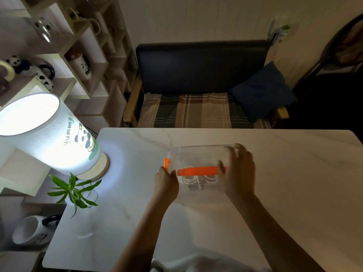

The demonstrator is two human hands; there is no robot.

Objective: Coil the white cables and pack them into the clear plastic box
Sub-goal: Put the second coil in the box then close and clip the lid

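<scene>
The left hand (166,180) is gripping the clear plastic box (198,163) at its left end, fingers curled round the edge, while the right hand (238,169) is pressing spread fingers over the right end, by the orange handle (197,171). The box is sitting mid-tabletop (294,183) with white cables (188,180) coiled inside. Packing looks finished; closing or latching probably comes next. Whether the lid is seated is hard to tell.
</scene>
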